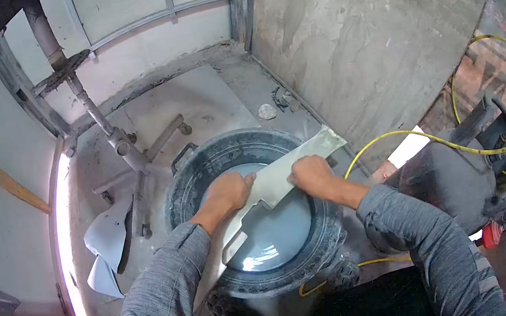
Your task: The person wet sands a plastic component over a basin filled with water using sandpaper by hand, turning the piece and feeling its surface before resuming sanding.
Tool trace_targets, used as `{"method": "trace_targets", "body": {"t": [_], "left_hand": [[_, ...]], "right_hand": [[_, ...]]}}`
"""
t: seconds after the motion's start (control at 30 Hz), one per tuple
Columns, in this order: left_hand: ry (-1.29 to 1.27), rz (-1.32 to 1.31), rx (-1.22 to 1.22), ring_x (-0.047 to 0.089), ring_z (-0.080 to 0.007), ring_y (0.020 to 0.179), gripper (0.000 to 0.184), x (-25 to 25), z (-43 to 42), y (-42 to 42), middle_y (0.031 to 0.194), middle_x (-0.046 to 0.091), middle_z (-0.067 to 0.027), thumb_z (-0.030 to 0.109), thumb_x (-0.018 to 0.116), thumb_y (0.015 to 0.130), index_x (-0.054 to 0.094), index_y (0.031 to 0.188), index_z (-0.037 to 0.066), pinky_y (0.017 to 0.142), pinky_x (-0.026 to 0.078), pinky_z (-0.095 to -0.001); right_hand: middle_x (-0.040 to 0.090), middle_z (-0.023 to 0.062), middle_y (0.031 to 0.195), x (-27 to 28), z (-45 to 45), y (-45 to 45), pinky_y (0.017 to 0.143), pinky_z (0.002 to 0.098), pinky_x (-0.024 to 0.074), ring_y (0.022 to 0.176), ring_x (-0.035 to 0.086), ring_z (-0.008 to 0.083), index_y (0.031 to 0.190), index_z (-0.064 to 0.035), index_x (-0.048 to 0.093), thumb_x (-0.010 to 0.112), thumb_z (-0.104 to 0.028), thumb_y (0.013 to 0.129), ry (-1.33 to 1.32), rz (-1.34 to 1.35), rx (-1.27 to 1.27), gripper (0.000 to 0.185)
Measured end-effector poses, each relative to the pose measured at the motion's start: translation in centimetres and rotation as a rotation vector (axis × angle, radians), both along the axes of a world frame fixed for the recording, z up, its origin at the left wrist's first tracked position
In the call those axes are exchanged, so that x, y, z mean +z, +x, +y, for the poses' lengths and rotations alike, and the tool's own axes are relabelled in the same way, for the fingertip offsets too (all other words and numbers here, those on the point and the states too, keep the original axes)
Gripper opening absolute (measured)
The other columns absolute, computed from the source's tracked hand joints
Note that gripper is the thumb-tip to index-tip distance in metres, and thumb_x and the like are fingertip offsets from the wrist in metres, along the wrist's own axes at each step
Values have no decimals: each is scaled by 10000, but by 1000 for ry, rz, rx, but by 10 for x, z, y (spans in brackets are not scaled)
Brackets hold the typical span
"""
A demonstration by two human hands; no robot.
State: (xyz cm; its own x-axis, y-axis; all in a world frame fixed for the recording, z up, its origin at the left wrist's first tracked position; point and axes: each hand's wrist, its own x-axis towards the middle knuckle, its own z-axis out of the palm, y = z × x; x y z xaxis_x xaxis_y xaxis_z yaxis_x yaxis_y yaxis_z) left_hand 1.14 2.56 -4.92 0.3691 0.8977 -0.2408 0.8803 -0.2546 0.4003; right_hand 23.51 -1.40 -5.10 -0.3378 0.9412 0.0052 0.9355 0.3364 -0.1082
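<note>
Over the tub (238, 147), the long pale panel (272, 183) was slanted from near left to far right, gripped by the left hand (227, 194), the right hand (313, 176) clenched against it nearer the far end.

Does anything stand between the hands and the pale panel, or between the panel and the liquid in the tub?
Nothing visible does. The left hand and right hand are both on the pale panel, which extends over the dark tub; no object shows between it and the cloudy liquid below.
</note>
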Motion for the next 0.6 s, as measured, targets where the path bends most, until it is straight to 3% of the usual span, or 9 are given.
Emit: {"method": "trace_targets", "body": {"t": [0.13,0.6], "left_hand": [[-2,-18,-3,623,-490,941,684,4,1,0,940,647,-331,518,379,985,675,901,-92,867,487,-518],[34,-37,-13,632,-484,922,675,5,1,1,931,650,-326,513,377,986,681,891,-81,855,493,-519]], "right_hand": [[656,231,717,-6,-3,3,676,488,517,708,664,402,729,4,700,693,-290,807,5,61,-30,305],[682,223,779,5,-2,5,735,484,525,759,674,395,770,-2,716,687,-290,797,-7,14,-51,291]]}}
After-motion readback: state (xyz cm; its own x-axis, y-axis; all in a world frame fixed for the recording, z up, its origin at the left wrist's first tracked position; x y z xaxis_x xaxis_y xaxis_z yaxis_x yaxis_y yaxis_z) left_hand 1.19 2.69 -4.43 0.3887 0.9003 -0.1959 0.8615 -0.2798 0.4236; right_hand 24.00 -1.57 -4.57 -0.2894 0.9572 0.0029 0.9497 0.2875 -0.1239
